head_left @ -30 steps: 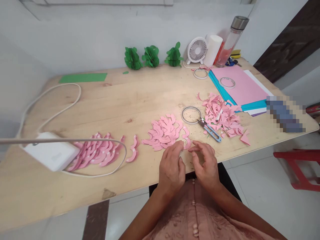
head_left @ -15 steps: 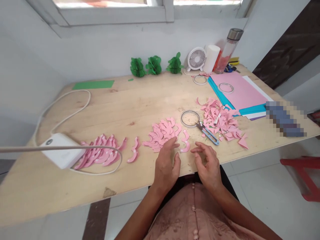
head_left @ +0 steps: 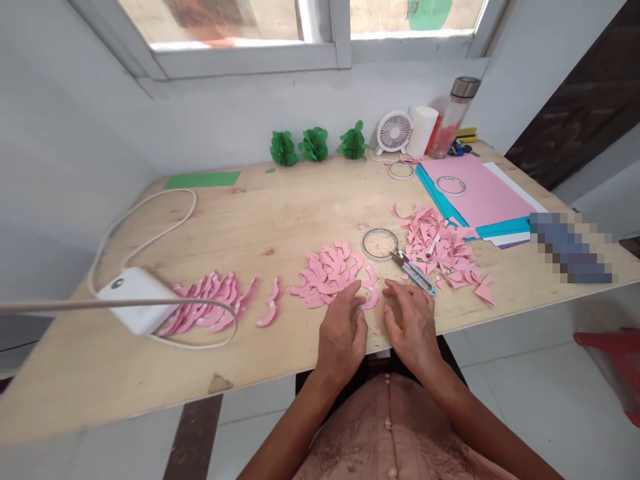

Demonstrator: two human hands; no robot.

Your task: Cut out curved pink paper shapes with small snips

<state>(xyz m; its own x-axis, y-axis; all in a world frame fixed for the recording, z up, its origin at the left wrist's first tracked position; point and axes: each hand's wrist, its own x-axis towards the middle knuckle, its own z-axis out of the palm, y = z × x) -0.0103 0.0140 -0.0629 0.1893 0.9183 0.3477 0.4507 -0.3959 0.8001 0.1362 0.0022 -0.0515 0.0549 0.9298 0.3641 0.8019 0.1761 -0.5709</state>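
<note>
My left hand (head_left: 343,330) is at the front edge of the wooden table, fingers curved and apart, with nothing visible in it. Facing it, my right hand (head_left: 411,323) is also open and holds nothing I can see. Between and just beyond them lies a wavy pink paper strip (head_left: 371,298), partly covered by my left fingertips; whether they touch it I cannot tell. A pile of curved pink paper pieces (head_left: 325,273) is beyond my left hand. Thread snips with a blue handle (head_left: 421,277) lie just past my right hand, beside a roll of narrow tape (head_left: 364,245).
Pink paper scraps (head_left: 443,247) are heaped at right, before stacked coloured sheets (head_left: 485,190). At left, pink strips (head_left: 215,303) lie beside a white power bank (head_left: 137,300) with a looping cable. Green paper shapes (head_left: 315,145), a small fan (head_left: 395,132) and a bottle (head_left: 453,120) stand along the wall.
The camera view has tilted up slightly, so the table sits lower in the picture. My hands have come slightly closer together, still open, and my left fingers now cover part of the strip.
</note>
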